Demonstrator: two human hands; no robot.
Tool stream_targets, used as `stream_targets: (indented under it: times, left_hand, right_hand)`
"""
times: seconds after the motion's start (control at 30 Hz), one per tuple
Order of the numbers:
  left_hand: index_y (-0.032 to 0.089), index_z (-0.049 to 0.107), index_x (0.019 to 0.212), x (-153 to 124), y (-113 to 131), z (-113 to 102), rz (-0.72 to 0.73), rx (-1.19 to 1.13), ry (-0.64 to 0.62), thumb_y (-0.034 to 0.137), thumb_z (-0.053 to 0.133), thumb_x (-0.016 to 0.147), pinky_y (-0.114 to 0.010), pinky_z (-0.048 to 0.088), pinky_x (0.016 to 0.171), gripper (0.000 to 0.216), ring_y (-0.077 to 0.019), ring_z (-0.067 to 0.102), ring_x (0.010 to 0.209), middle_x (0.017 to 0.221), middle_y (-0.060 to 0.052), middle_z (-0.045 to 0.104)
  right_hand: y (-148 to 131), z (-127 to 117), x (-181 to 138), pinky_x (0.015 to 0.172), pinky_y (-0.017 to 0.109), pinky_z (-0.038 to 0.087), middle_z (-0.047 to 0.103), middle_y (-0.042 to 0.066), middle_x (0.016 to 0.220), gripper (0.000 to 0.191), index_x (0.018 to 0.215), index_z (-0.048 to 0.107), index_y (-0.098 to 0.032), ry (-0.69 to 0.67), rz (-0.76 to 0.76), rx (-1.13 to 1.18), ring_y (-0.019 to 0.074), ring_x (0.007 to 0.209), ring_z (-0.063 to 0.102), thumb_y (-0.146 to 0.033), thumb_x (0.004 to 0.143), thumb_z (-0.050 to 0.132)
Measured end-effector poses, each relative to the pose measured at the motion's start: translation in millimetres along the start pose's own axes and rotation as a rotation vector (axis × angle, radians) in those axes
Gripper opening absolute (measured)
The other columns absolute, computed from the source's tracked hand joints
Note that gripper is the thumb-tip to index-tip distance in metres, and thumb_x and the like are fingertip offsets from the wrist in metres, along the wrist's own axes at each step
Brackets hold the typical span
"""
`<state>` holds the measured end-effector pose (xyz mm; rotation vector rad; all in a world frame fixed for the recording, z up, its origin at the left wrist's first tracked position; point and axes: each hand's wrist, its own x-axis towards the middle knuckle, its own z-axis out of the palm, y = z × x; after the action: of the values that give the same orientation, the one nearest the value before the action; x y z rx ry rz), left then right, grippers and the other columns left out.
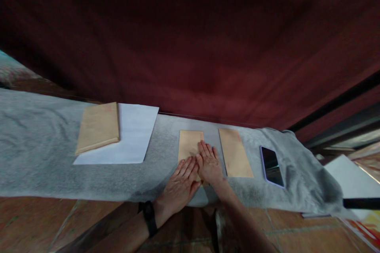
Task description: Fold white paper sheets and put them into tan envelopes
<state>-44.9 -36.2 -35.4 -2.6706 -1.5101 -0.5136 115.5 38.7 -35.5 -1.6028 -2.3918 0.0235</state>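
Note:
A brown paper envelope (190, 140) lies flat on the grey cloth in front of me. My left hand (181, 184) rests across its lower part, palm down, fingers stretched out. Pressed on its right side, my right hand (210, 166) also lies flat with the fingers extended. The two hands touch near the thumbs and cover much of the envelope's lower half. Just to the right is a second brown envelope (235, 153), with neither hand on it.
Grey cloth (162, 138) covers the long narrow surface. At left, a stack of brown envelopes (99, 126) sits on white paper (136, 134). A phone (272, 166) lies at right. Behind hangs a dark red curtain (202, 67); the tiled floor (95, 217) is below.

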Motion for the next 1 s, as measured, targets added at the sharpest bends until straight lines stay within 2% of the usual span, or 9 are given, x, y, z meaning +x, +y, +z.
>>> stream_targets:
  times: [0.2,0.47,0.67,0.87,1.0]
  left_hand:
    - [0.012,0.038,0.152,1.4,0.9,-8.0,-0.010,-0.017,-0.055,0.048,0.044,0.101,-0.046,0.024,0.124,0.063,-0.0268,0.030,0.151,0.162,-0.015,0.035]
    - [0.013,0.037,0.152,0.4,5.5,-14.1,-0.031,-0.086,-0.094,0.049,0.041,0.101,-0.047,0.018,0.125,0.062,-0.0269,0.028,0.151,0.161,-0.015,0.037]
    - [0.014,0.041,0.149,-0.8,6.9,-12.0,-0.034,-0.089,-0.077,0.049,0.043,0.100,-0.048,0.016,0.125,0.060,-0.0267,0.028,0.151,0.160,-0.015,0.038]
    - [0.013,0.042,0.149,-1.0,7.7,-14.1,-0.027,-0.065,-0.078,0.047,0.042,0.101,-0.048,0.017,0.124,0.058,-0.0276,0.028,0.151,0.160,-0.015,0.038]
    - [0.014,0.042,0.149,-0.8,8.1,-12.6,-0.027,-0.058,-0.078,0.047,0.042,0.101,-0.049,0.018,0.124,0.058,-0.0277,0.028,0.151,0.160,-0.015,0.037]
  right_hand:
    - [2.4,-1.4,1.4,0.121,0.049,0.020,0.031,0.012,0.163,0.054,0.157,0.030,-0.012,-0.021,-0.019,-0.044,0.0254,0.150,0.031,-0.033,0.107,0.025]
    - [8.9,-2.6,-21.9,0.120,0.050,0.022,0.036,0.014,0.160,0.052,0.156,0.035,-0.012,0.015,-0.119,-0.095,0.0253,0.150,0.030,-0.027,0.107,0.025]
    - [12.5,-5.2,-31.6,0.120,0.050,0.023,0.038,0.014,0.160,0.054,0.157,0.030,-0.012,0.035,-0.183,-0.105,0.0260,0.150,0.030,-0.027,0.106,0.025]
    - [12.6,-8.2,-39.7,0.120,0.049,0.025,0.039,0.015,0.159,0.052,0.153,0.038,-0.009,-0.003,-0.171,-0.089,0.0250,0.148,0.034,-0.028,0.106,0.025]
    - [14.6,-9.1,-46.3,0.119,0.047,0.027,0.040,0.015,0.158,0.054,0.154,0.037,-0.009,-0.015,-0.171,-0.080,0.0250,0.147,0.036,-0.031,0.106,0.027]
